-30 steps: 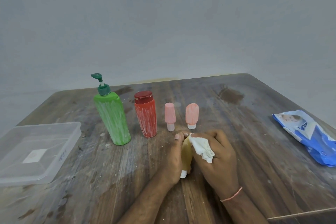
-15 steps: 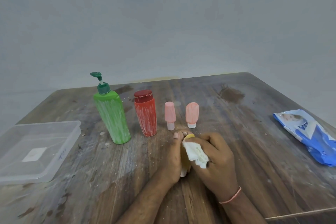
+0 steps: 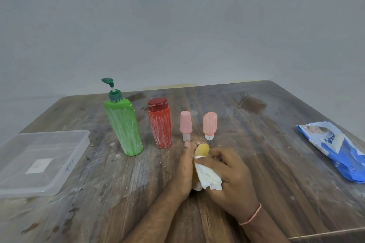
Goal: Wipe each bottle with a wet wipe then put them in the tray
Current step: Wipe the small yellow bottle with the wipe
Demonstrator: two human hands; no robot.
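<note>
We have the small yellow bottle (image 3: 201, 151) between our two hands at about 6 o'clock on the wooden table (image 3: 276, 163), just in front of the two pink bottles (image 3: 209, 125). Our left hand (image 3: 184, 171) curls round its left side and holds it, while our right hand (image 3: 230, 175) pinches the bunched white wet wipe (image 3: 208, 177) against its flank; only the rounded yellow top and a bit of the pale cap near the bottom show. We judge this bottle light and slightly squeezable, likely slick once damp, so we take it round the body with a firm wrap rather than by the cap. The green pump bottle (image 3: 124, 126) at 10 o'clock looks the heaviest; we would grip its body, never the thin pump neck. The red bottle (image 3: 160, 124) beside it suits a mid-body hold. All four standing bottles carry white streaks. The clear tray (image 3: 79, 138) waits at 9 o'clock, with no bottle in it.
</note>
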